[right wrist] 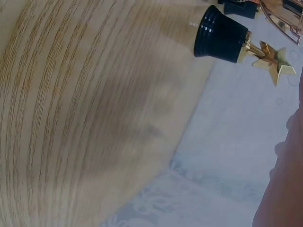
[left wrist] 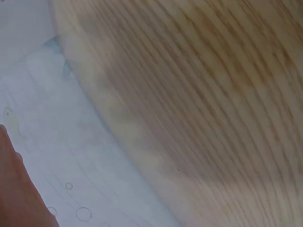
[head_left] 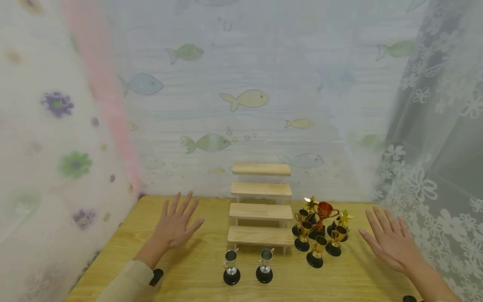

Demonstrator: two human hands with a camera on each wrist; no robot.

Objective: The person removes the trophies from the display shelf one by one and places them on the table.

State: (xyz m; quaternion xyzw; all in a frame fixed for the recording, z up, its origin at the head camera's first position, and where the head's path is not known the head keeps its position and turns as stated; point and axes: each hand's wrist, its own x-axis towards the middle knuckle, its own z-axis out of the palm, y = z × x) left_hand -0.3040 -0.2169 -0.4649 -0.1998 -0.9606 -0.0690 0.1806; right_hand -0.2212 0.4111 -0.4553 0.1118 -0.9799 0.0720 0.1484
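My left hand (head_left: 175,224) is over the left side of the wooden table, fingers spread straight, holding nothing. My right hand (head_left: 392,241) is spread the same way at the right side, just right of a group of trophies. That group has several gold cups, such as the front gold trophy cup (head_left: 317,251), a larger red-and-gold trophy cup (head_left: 323,216), and star trophies, one being the gold star trophy (right wrist: 270,60) on a black base. Two silver trophy cups, the left silver cup (head_left: 231,266) and the right silver cup (head_left: 265,265), stand upright between the hands.
A stepped display stand with light wooden shelves (head_left: 260,235) stands mid-table, behind the silver cups. The wooden table (head_left: 192,272) reaches back to a fish-patterned curtain (head_left: 241,138). A flowered curtain (head_left: 56,167) hangs at left, a white lacy one (head_left: 426,184) at right.
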